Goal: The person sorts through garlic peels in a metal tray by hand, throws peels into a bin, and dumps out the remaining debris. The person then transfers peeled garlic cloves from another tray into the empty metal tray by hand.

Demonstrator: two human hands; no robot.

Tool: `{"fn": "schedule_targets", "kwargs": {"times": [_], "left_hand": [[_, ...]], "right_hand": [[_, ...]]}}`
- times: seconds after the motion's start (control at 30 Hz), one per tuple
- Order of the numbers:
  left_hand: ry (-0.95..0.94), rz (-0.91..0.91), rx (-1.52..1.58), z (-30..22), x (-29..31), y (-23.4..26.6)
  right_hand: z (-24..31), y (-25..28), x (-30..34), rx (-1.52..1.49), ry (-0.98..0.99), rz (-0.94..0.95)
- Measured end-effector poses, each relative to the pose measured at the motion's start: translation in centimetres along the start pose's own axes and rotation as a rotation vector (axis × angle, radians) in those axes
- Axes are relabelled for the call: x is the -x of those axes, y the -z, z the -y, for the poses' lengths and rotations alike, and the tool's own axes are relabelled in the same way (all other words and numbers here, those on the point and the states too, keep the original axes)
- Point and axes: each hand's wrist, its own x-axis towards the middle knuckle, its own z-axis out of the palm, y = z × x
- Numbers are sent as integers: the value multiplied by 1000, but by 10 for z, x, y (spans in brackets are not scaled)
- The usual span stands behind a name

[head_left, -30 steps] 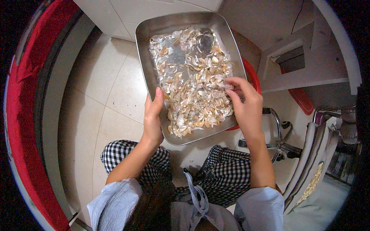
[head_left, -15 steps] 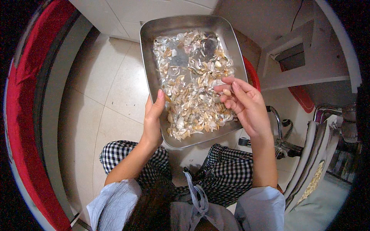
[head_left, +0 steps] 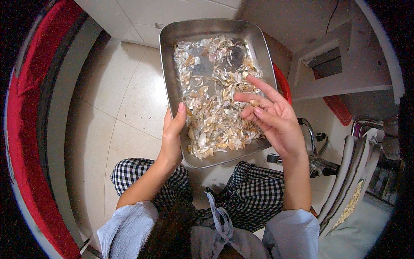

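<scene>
A rectangular metal tray [head_left: 172, 35] hangs tilted above my checkered lap, with papery garlic skins [head_left: 215, 129] strewn across its bottom. My left hand [head_left: 171, 131] grips the tray's left wall, thumb inside and fingers beneath, mostly hidden. Over the right side of the tray, my right hand [head_left: 279, 123] pinches a small garlic clove [head_left: 256, 103] between thumb and curled fingers. Its index finger stretches out to another pale clove [head_left: 245, 75] lying among the skins; the fingertip seems to touch it.
A white cabinet [head_left: 198, 9] stands beyond the tray. Along the left runs a red-covered edge [head_left: 26, 142]. On the right are a wheeled chair base [head_left: 317, 162] and a container of pale pieces [head_left: 350, 205]. Something red [head_left: 282, 84] shows behind the tray.
My right index finger has straightened and reached up toward the clove in the tray, while the thumb has drawn down against the held clove. The tray has shifted slightly to the right.
</scene>
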Motion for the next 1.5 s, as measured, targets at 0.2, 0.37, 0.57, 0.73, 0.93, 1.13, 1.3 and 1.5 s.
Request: {"fn": "schedule_targets", "kwargs": {"times": [0.2, 0.37, 0.57, 0.73, 0.93, 1.13, 1.3, 1.5], "left_hand": [[-4, -40, -14, 2, 1, 0], [0, 38, 18, 8, -1, 6], [-24, 28, -5, 10, -1, 5], [-1, -21, -40, 10, -1, 6], [-4, -31, -26, 15, -1, 6], [-5, 0, 6, 16, -1, 4], [15, 8, 13, 17, 0, 6], [-4, -32, -10, 14, -1, 4]], "right_hand": [[1, 5, 0, 157, -21, -29], [5, -8, -1, -212, -123, -119], [-3, 5, -2, 144, 69, -59], [-3, 7, -5, 409, 106, -94], [-1, -4, -2, -447, -129, -7], [-2, -1, 3, -679, -194, 182], [0, -8, 6, -692, -200, 217], [7, -14, 11, -551, -176, 157]]}}
